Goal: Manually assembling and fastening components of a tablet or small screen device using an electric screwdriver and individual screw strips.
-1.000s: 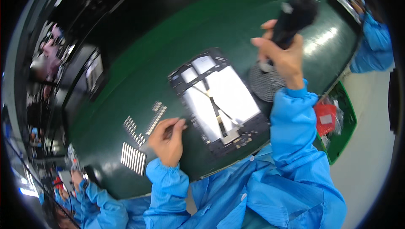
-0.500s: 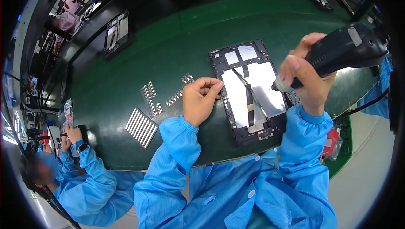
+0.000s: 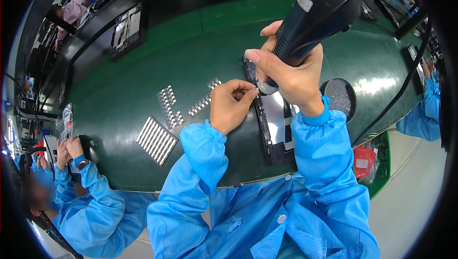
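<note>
My right hand (image 3: 299, 78) is wrapped round a black electric screwdriver (image 3: 318, 23), which points down at the left edge of an opened tablet casing (image 3: 274, 118). The casing has a black frame and silver plates inside, and my right hand and forearm cover much of it. Thumb and forefinger of my left hand (image 3: 230, 107) are pinched together at that same edge, close to the screwdriver's tip. What they hold, if anything, is too small to make out. The tip itself is hidden behind my fingers.
A round black dish of small metal pieces (image 3: 339, 94) stands right of the casing. Left lie sheets of small parts (image 3: 170, 107) and a striped sheet (image 3: 157, 140). Another casing (image 3: 127, 32) is at the far left. A cable (image 3: 405, 87) crosses the right side; a co-worker (image 3: 90, 211) sits left.
My right hand has brought the screwdriver left, from the casing's right side to its left edge beside my left fingers. The dish is now uncovered. My left hand has shifted slightly right.
</note>
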A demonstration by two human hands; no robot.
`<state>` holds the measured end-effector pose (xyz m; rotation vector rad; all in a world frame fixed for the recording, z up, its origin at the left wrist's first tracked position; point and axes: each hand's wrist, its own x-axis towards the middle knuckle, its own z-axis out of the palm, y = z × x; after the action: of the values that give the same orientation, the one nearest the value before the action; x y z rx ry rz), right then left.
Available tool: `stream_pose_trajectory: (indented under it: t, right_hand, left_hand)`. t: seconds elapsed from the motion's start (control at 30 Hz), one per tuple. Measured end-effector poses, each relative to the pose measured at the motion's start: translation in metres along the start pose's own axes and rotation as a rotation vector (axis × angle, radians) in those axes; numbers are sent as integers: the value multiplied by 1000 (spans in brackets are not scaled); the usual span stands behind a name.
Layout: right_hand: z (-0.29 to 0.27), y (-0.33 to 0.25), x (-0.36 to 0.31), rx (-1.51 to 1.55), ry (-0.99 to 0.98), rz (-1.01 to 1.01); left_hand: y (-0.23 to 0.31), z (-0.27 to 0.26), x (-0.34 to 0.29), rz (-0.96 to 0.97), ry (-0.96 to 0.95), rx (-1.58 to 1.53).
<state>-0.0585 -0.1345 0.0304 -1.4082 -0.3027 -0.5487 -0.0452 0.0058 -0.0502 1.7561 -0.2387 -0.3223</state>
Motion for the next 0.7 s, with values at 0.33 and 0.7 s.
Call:
stream_pose_trajectory:
  t: [0.33,0.7]
  right_hand:
    - [4,13,-3,-70,-20,16]
    - [4,17,-1,-99,-16,20]
  left_hand:
    - [5,-9,13,-188,-147,-152]
    - [4,-9,14,-195,-144,-165]
